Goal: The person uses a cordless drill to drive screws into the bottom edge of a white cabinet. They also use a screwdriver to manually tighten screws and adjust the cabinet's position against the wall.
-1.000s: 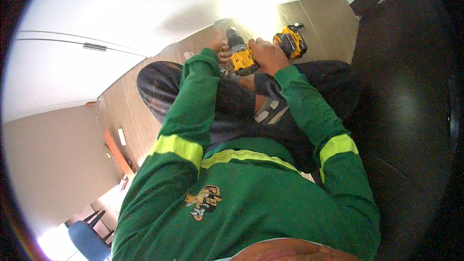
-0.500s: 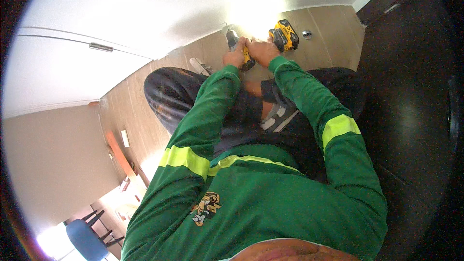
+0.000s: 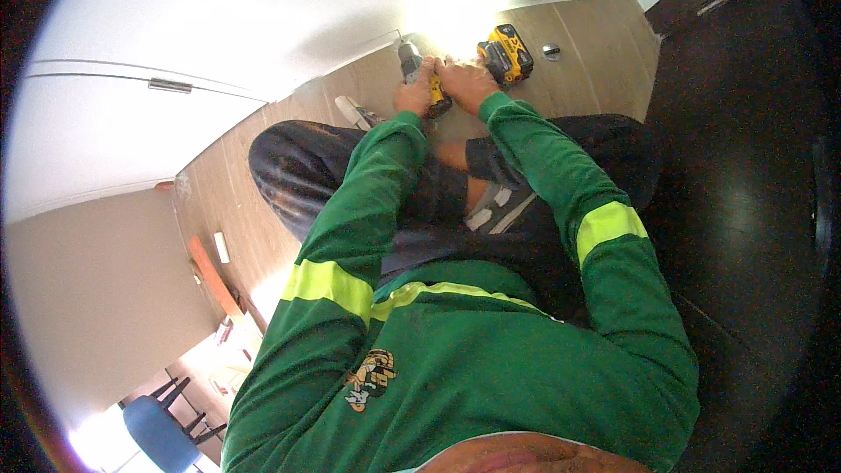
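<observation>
A yellow-and-black cordless drill (image 3: 455, 70) is held over the wooden floor (image 3: 596, 44), near the white wall (image 3: 263, 17). The left hand (image 3: 414, 95) is wrapped around its front, the right hand (image 3: 467, 83) around its grip.

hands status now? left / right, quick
Left hand: closed on the yellow-and-black cordless drill, near its front.
Right hand: closed on the same drill's grip.

A room in a home or flat under fit-out: pale wood-look plank floor (image 3: 263, 210), plain white wall (image 3: 219, 26) at eleven o'clock, dark cabinet front (image 3: 745, 166) at three o'clock, a blue chair (image 3: 158, 434) at seven o'clock, and a yellow cordless drill (image 3: 504, 52) at twelve.
</observation>
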Available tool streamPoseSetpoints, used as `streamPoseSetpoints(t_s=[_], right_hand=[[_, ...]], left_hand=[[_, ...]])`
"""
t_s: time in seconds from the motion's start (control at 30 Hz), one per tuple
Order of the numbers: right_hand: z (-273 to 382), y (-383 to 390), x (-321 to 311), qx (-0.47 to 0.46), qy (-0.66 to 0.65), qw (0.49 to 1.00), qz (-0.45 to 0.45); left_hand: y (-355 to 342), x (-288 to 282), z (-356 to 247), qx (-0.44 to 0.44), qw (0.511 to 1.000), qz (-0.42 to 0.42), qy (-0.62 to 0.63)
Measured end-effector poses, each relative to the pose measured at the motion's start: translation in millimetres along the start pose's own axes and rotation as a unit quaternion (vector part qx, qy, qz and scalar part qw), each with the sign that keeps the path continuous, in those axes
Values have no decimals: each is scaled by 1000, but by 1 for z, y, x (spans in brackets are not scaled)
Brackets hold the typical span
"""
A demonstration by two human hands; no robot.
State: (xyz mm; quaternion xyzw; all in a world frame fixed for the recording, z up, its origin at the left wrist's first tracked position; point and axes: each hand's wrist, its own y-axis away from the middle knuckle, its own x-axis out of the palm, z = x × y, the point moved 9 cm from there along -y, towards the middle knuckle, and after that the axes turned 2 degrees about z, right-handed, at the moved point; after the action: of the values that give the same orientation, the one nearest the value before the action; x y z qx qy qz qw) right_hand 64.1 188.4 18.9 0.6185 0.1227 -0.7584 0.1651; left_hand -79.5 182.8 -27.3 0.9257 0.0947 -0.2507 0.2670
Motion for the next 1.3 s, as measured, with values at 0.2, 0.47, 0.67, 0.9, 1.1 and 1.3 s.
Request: streamPoseSetpoints(t_s=[0.2, 0.47, 0.67, 0.9, 1.1, 1.3], right_hand=[[-7, -3, -3, -59, -34, 998, 2], [3, -13, -3, -26, -9, 999, 46], [-10, -18, 6, -18, -14, 1000, -4], [-10, -23, 2, -27, -16, 998, 47], [-11, -27, 7, -37, -8, 999, 37], [-13, -29, 7, -34, -14, 998, 42]], left_hand=[[10, -5, -6, -19, 999, 2, 33], [-4, 19, 24, -120, 974, 107, 156], [-12, 0, -6, -33, 995, -28, -87], [-16, 2, 3, -54, 996, -35, -63], [-16, 0, -2, -21, 998, -55, -39], [-16, -1, -10, -19, 997, -49, -48]])
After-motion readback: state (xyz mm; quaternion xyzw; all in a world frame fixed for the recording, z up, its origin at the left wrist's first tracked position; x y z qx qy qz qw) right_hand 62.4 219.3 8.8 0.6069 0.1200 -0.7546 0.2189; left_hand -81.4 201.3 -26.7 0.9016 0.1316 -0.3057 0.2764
